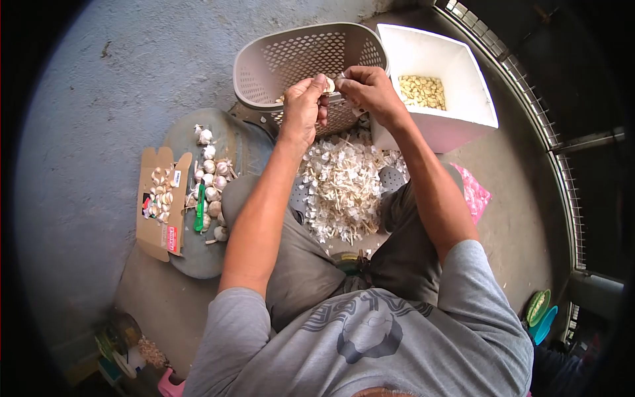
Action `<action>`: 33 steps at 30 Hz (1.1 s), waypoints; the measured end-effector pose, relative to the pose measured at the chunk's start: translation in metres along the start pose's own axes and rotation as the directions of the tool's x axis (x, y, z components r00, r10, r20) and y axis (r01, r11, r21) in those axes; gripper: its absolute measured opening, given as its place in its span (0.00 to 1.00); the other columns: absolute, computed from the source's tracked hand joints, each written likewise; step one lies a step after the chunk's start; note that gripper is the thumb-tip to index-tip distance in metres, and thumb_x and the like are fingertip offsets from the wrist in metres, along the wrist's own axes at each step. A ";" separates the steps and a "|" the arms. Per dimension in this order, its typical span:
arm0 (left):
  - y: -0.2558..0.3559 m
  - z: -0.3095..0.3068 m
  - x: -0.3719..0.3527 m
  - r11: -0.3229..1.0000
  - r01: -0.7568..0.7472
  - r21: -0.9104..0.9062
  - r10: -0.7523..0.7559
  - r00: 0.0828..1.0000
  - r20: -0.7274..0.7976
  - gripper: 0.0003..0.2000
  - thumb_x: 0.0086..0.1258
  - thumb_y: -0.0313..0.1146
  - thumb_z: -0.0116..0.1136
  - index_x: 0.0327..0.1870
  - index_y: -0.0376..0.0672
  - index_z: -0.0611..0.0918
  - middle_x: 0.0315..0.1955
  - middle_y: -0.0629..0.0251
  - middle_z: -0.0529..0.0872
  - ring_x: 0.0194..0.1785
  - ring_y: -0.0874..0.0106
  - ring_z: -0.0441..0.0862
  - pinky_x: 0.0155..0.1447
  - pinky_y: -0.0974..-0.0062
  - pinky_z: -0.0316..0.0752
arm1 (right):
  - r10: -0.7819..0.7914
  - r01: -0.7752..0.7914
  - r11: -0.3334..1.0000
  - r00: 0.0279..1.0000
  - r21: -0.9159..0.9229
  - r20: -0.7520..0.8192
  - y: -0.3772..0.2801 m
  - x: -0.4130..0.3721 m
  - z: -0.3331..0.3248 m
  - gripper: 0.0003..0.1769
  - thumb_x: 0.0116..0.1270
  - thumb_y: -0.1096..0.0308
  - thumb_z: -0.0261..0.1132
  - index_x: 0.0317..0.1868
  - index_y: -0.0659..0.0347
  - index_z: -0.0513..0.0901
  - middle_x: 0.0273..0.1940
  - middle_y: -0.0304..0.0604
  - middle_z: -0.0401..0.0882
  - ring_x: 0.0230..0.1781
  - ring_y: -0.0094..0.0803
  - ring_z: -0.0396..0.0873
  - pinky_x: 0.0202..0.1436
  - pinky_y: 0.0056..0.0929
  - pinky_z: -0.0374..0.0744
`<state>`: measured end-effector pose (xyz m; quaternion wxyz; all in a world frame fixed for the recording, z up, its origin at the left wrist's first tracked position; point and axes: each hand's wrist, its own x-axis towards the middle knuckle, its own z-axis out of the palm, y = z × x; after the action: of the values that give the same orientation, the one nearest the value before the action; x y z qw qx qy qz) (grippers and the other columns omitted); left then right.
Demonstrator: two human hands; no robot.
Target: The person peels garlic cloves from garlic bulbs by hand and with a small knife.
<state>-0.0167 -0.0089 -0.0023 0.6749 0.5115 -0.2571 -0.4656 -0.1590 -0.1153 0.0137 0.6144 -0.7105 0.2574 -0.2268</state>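
Note:
My left hand point(304, 109) pinches a pale garlic clove point(330, 86) between thumb and fingers, over the near rim of a grey perforated plastic basket point(307, 49). Right beside it, my right hand point(374, 92) has its fingers pressed together at the clove's right side, with a thin whitish bit of garlic skin point(340, 77) at the fingertips. Some cloves show low inside the basket, partly hidden by my left hand. Below both hands, a heap of garlic skins and stalks point(344, 188) covers the floor between my feet.
To the right of the basket stands a white foam box point(473, 86) holding peeled cloves point(422, 92). On my left, garlic bulbs point(209, 167) and a green-handled cutter point(200, 208) lie on a round dark seat point(188, 258), beside a cardboard tray point(153, 239) of loose cloves. A pink plastic bag point(473, 192) lies right.

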 end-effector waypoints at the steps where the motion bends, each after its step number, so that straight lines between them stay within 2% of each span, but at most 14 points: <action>1: -0.001 -0.002 0.001 1.000 -0.017 0.009 0.017 1.000 -0.005 0.16 0.82 0.45 0.59 0.39 0.41 0.83 0.21 0.75 0.75 0.18 0.84 0.69 0.18 0.83 0.64 | 0.029 -0.025 0.996 0.998 -0.087 0.052 -0.002 0.000 -0.004 0.06 0.72 0.70 0.67 0.37 0.64 0.84 0.26 0.33 0.78 0.25 0.17 0.73 0.27 0.22 0.72; 2: -0.004 -0.004 0.002 0.999 -0.035 0.018 0.036 0.999 -0.010 0.15 0.81 0.44 0.61 0.39 0.40 0.83 0.22 0.75 0.76 0.18 0.84 0.70 0.18 0.83 0.65 | 0.062 -0.044 0.984 0.993 -0.174 0.102 -0.003 0.000 -0.006 0.06 0.72 0.71 0.67 0.38 0.65 0.84 0.27 0.34 0.80 0.26 0.17 0.75 0.28 0.22 0.73; 3: -0.003 -0.004 0.004 0.998 -0.056 0.027 0.056 0.998 -0.015 0.15 0.80 0.44 0.62 0.39 0.40 0.83 0.22 0.74 0.77 0.18 0.84 0.71 0.19 0.84 0.66 | -0.016 0.069 0.925 0.990 -0.375 0.142 -0.001 0.000 -0.005 0.11 0.71 0.67 0.71 0.44 0.68 0.85 0.32 0.40 0.85 0.30 0.21 0.79 0.30 0.24 0.76; 6: -0.006 -0.007 0.004 0.990 -0.102 0.092 0.102 0.995 0.011 0.12 0.78 0.40 0.65 0.38 0.39 0.83 0.24 0.72 0.81 0.19 0.85 0.72 0.20 0.85 0.67 | -0.202 0.211 0.904 0.977 -0.372 0.063 0.006 -0.006 0.004 0.20 0.66 0.60 0.77 0.44 0.71 0.85 0.33 0.46 0.86 0.33 0.32 0.83 0.39 0.35 0.82; 7: -0.007 -0.005 0.005 0.986 -0.120 0.112 0.118 0.993 0.024 0.12 0.78 0.39 0.66 0.38 0.39 0.83 0.25 0.72 0.82 0.19 0.85 0.73 0.20 0.86 0.68 | -0.123 0.117 0.941 0.992 -0.317 0.001 -0.001 -0.007 0.007 0.20 0.65 0.60 0.78 0.44 0.70 0.85 0.32 0.49 0.86 0.32 0.32 0.83 0.38 0.35 0.81; 10: -0.012 -0.004 0.008 0.989 -0.113 0.095 0.113 0.994 0.005 0.12 0.79 0.39 0.64 0.38 0.39 0.83 0.23 0.72 0.82 0.19 0.84 0.73 0.21 0.85 0.68 | -0.305 0.278 0.914 0.951 -0.295 -0.050 0.010 0.002 0.015 0.20 0.66 0.60 0.77 0.43 0.71 0.84 0.31 0.48 0.85 0.32 0.30 0.82 0.38 0.35 0.80; 13: -0.012 -0.005 0.008 0.995 -0.086 -0.050 0.088 0.996 0.033 0.13 0.81 0.39 0.61 0.36 0.39 0.83 0.23 0.71 0.82 0.18 0.82 0.72 0.21 0.83 0.68 | -0.157 0.139 0.969 0.985 -0.204 -0.076 0.002 0.000 0.015 0.13 0.66 0.66 0.76 0.40 0.68 0.84 0.30 0.41 0.84 0.29 0.23 0.77 0.32 0.29 0.76; 14: -0.012 -0.006 0.007 0.995 -0.100 -0.020 0.101 0.994 0.032 0.13 0.81 0.39 0.61 0.36 0.39 0.83 0.22 0.72 0.82 0.18 0.83 0.72 0.20 0.83 0.68 | -0.104 0.090 0.981 0.992 -0.169 -0.078 -0.002 -0.001 0.016 0.12 0.65 0.68 0.76 0.39 0.67 0.84 0.30 0.39 0.84 0.28 0.22 0.76 0.31 0.27 0.74; 19: -0.002 -0.010 0.008 0.984 -0.133 0.118 0.125 0.990 0.067 0.13 0.80 0.37 0.61 0.35 0.38 0.84 0.21 0.71 0.81 0.17 0.83 0.72 0.19 0.82 0.68 | -0.065 0.074 0.990 0.995 0.122 -0.078 -0.006 -0.006 0.024 0.06 0.68 0.73 0.73 0.42 0.63 0.85 0.27 0.31 0.81 0.25 0.13 0.71 0.27 0.19 0.67; 24: -0.002 -0.010 0.003 0.991 -0.023 -0.131 0.024 1.000 0.005 0.13 0.79 0.39 0.63 0.37 0.38 0.84 0.24 0.69 0.82 0.18 0.81 0.73 0.19 0.79 0.68 | -0.115 0.135 0.920 0.990 0.368 -0.077 0.002 0.000 0.017 0.04 0.66 0.76 0.71 0.37 0.64 0.83 0.28 0.32 0.80 0.22 0.16 0.72 0.24 0.19 0.69; 25: -0.002 -0.012 0.005 0.988 -0.021 -0.155 0.020 1.000 -0.004 0.13 0.79 0.39 0.64 0.38 0.38 0.84 0.24 0.69 0.81 0.18 0.81 0.73 0.19 0.79 0.68 | -0.125 0.149 0.950 0.987 0.274 -0.105 0.002 0.001 0.021 0.03 0.67 0.76 0.70 0.37 0.63 0.82 0.27 0.33 0.79 0.22 0.16 0.72 0.24 0.19 0.70; 28: 0.001 -0.012 0.007 0.990 -0.060 -0.130 0.060 0.998 0.000 0.13 0.77 0.41 0.66 0.37 0.39 0.85 0.23 0.70 0.80 0.18 0.81 0.73 0.19 0.78 0.69 | -0.102 0.136 0.958 0.985 0.254 -0.140 -0.005 0.000 0.021 0.03 0.68 0.75 0.68 0.37 0.63 0.82 0.27 0.33 0.80 0.22 0.16 0.72 0.25 0.19 0.71; 31: -0.001 -0.006 0.004 0.995 -0.057 -0.081 0.054 0.998 -0.044 0.12 0.77 0.40 0.66 0.37 0.40 0.85 0.21 0.73 0.79 0.17 0.82 0.72 0.18 0.80 0.68 | -0.101 0.134 0.936 0.988 0.325 -0.115 0.003 0.004 0.009 0.02 0.71 0.72 0.66 0.41 0.61 0.82 0.30 0.34 0.82 0.24 0.16 0.73 0.27 0.19 0.71; 33: 0.000 -0.007 0.005 0.997 -0.033 -0.076 0.030 0.999 -0.033 0.13 0.76 0.42 0.68 0.36 0.41 0.85 0.20 0.73 0.78 0.18 0.81 0.73 0.20 0.80 0.69 | -0.133 0.144 0.961 0.989 0.237 -0.061 0.006 0.009 -0.001 0.04 0.72 0.70 0.66 0.44 0.61 0.82 0.33 0.36 0.84 0.26 0.16 0.75 0.29 0.19 0.73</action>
<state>-0.0085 -0.0098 -0.0054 0.7054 0.4885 -0.2361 -0.4562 -0.1536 -0.1225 0.0078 0.6728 -0.6417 0.1914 -0.3146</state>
